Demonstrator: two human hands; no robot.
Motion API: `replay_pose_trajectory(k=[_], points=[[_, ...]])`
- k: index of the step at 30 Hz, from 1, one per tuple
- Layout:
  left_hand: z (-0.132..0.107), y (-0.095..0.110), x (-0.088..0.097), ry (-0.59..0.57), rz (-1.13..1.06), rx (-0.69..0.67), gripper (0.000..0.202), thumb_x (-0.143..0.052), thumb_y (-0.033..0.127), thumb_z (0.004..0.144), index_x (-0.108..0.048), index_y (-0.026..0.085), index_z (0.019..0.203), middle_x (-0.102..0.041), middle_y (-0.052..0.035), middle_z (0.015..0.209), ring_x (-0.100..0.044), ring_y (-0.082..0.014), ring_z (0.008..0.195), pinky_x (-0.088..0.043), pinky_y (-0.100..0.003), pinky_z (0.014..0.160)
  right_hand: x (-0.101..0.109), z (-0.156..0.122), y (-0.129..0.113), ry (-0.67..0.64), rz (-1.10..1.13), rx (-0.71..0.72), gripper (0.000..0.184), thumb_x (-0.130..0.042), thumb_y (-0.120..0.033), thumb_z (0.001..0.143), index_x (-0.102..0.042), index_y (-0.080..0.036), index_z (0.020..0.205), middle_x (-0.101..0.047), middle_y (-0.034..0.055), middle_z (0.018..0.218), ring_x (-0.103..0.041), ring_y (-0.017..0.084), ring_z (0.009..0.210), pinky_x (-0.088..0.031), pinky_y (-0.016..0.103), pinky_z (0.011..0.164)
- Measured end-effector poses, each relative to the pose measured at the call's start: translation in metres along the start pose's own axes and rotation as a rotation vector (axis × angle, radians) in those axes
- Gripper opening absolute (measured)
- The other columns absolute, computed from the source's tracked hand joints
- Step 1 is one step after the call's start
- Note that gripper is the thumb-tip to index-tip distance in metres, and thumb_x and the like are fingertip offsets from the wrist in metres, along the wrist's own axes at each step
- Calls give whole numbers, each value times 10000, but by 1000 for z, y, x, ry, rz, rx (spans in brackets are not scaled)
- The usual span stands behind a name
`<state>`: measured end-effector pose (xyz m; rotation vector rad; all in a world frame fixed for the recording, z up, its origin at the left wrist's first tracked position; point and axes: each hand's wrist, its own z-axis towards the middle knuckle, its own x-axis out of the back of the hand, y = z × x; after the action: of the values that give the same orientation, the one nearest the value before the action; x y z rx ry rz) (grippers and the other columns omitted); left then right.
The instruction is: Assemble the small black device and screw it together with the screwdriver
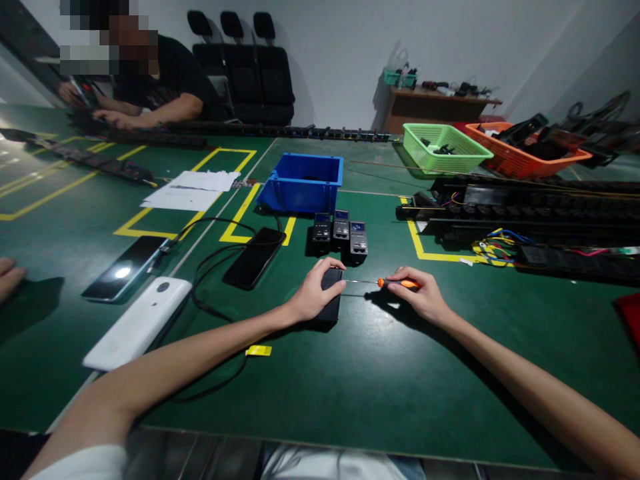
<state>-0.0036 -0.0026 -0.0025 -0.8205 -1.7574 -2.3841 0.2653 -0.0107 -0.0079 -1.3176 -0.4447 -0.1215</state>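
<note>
My left hand [314,292] grips a small black box-shaped module [331,307] and holds it down on the green table [380,373]. My right hand [424,293] holds a small orange-handled screwdriver [397,283]. Its thin metal shaft points left and the tip meets the right side of the module, by my left fingertips. Just beyond, three similar black modules [341,235] stand in a row.
A blue bin [304,181] stands behind the modules. Two dark phones [254,257] [124,267] and a white power bank [137,323] with black cables lie left. Long black power strips with coloured wires [500,213] lie right, green [445,147] and orange [525,153] baskets behind. A person works far left.
</note>
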Motion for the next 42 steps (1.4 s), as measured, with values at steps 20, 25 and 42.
replay_pose_trajectory(k=[20,25,42], points=[[0,-1,-1,-6,2,4,249,-556,288,840,-546,201,1074,-561,-43,1044,-539,-197,971,-420,-347,914,-2,0,-5,22,28,-83,243,-699,-413,773,-693,-179,837,-692,57,787,-597,161,667,-479,294,607],[-1,0,-1,-9,3,13,254,-557,293,835,-546,202,1072,-562,-42,1043,-539,-196,966,-420,-346,910,-2,0,-7,27,40,-102,262,-702,-428,761,-694,-174,824,-688,48,754,-595,150,629,-476,277,584],[0,-1,-1,-6,6,-2,247,-558,289,842,-541,203,1073,-560,-45,1051,-541,-198,990,-415,-350,931,-3,0,-6,18,48,-122,229,-689,-405,783,-682,-179,817,-678,31,735,-587,138,616,-457,260,580]])
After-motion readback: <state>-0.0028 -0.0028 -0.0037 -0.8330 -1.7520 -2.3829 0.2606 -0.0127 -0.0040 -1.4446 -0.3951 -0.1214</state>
